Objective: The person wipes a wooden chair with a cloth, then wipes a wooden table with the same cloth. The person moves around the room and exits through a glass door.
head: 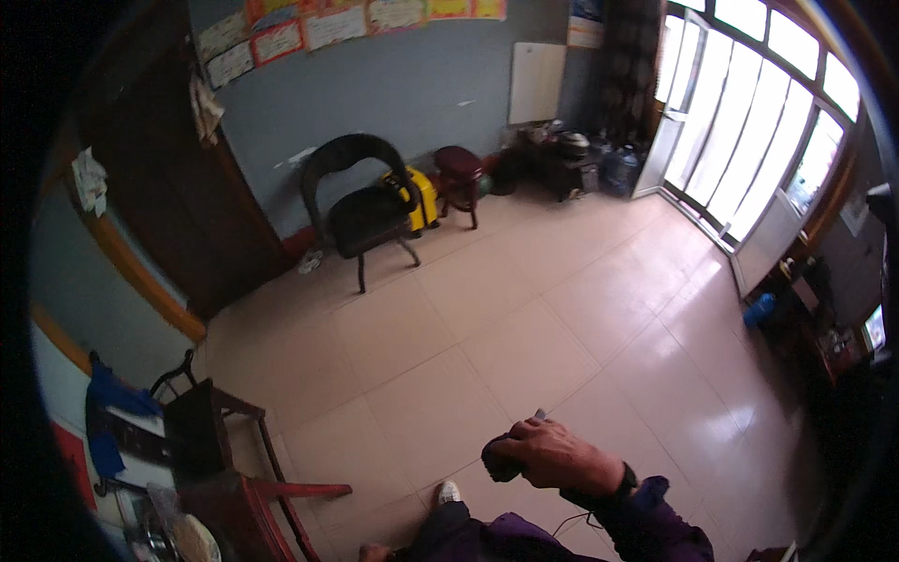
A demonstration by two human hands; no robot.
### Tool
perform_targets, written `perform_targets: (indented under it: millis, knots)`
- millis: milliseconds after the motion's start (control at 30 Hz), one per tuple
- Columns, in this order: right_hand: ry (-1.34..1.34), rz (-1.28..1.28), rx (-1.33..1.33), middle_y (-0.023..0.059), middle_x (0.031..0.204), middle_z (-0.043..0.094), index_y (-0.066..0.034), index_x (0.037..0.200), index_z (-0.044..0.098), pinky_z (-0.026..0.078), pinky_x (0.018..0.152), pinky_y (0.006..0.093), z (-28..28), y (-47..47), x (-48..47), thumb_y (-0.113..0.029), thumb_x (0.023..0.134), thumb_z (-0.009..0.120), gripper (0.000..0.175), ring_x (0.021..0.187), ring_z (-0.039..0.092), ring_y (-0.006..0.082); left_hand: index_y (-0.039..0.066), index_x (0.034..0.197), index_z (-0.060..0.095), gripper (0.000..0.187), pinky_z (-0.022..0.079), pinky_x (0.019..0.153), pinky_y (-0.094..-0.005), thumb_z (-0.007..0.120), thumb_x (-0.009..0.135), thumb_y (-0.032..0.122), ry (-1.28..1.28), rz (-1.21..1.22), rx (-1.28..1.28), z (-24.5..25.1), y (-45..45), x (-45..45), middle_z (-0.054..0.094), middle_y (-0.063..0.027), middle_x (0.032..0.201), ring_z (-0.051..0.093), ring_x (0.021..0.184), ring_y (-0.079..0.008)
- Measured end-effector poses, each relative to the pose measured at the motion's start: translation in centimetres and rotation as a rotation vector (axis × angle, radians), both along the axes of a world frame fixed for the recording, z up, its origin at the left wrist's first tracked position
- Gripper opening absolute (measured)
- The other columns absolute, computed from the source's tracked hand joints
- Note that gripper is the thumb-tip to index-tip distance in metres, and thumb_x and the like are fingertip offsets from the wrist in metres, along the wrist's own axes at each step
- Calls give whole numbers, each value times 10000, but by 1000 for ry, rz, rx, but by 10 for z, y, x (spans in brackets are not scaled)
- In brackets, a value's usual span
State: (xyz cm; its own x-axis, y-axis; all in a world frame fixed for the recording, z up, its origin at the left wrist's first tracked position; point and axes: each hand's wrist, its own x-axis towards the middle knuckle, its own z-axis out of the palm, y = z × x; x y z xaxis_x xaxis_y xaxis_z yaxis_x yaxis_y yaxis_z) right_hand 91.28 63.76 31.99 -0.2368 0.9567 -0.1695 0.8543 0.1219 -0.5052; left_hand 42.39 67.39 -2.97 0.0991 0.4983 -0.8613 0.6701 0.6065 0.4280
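Note:
My right hand (558, 456) is raised over the tiled floor (449, 393) at the lower right, with a dark band on its wrist. Its fingers are closed around a dark, bunched item (500, 458) that I cannot make out, perhaps cloth; a small grey tip shows above the fingers. A thin dark cord hangs below the forearm. Only a small part of my left hand (376, 553) shows at the bottom edge, low beside my leg, and whether it holds anything is hidden. One light shoe (448, 493) of mine is on the tiles.
A black chair (369, 218), a yellow suitcase (421, 200) and a dark red stool (458, 165) stand along the grey wall. Wooden chairs (211, 435) are at the lower left. Glass doors (730, 133) stand partly open at the upper right, near water bottles (621, 168).

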Motion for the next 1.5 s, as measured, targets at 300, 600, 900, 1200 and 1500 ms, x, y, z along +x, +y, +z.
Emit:
perform_targets:
  millis: [300,600,900,1200,1500]
  knots:
    - [-248,302,338,127,1200,633,-105,1199,680,535,885,415,172,90,-72,-129,848,689,352,1172,599,288,-64,743,616,213,489,590,-450,618,910,67,-188,296,-40,-31,85,-46,600,-194,678,581,588,-279]
    - [-379,450,660,100,1082,668,-42,1044,737,483,856,409,189,159,-110,-173,797,707,281,1110,588,287,-55,797,602,127,496,607,-455,631,901,11,-164,342,-33,-45,90,-28,612,-178,741,611,663,-278]
    - [-252,771,808,88,1120,653,-49,997,758,455,876,443,189,211,-72,-268,904,577,299,1077,557,283,-54,901,621,110,531,640,-443,642,923,52,-65,232,-30,-19,42,43,645,-182,812,645,714,-281]
    - [-151,917,900,113,1173,649,-20,1116,722,477,923,461,186,262,-13,-241,925,583,324,1094,584,291,-52,1004,640,157,566,673,-432,653,945,94,-60,450,-38,-9,58,104,677,-186,883,679,766,-283]
    - [114,898,1027,116,1170,645,-53,1195,694,517,928,443,141,324,-72,-232,932,617,327,1053,630,284,-50,1108,659,232,602,705,-420,663,967,135,-55,615,-10,-22,58,90,710,-189,954,713,817,-285]
